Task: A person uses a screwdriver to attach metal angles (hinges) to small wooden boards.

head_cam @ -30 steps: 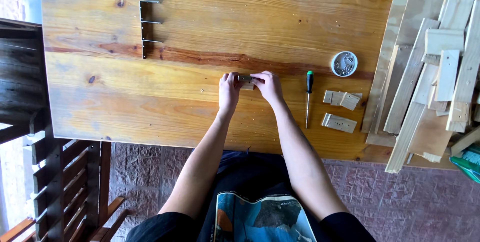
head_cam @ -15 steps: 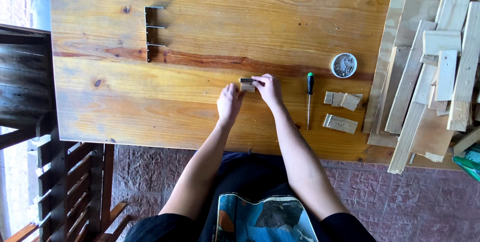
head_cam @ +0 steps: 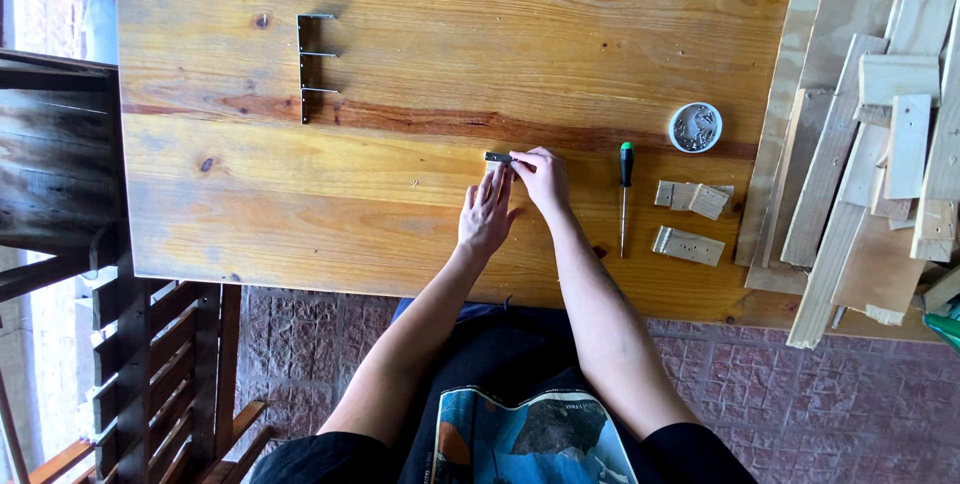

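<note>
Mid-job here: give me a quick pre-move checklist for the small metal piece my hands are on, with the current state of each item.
1. Hold on the small metal bracket: ok; the right hand pinches its end against the wooden table.
2. Left hand steadying: ok; its fingertips reach up beside the bracket.
3. Screwdriver in reach: ok; it lies just right of the right hand.
4. Screw tin stocked: ok; open, with fasteners inside.
5. Wood blocks ready: ok; they lie right of the screwdriver.
6. Bracket orientation and holes: cannot tell; too small.
</note>
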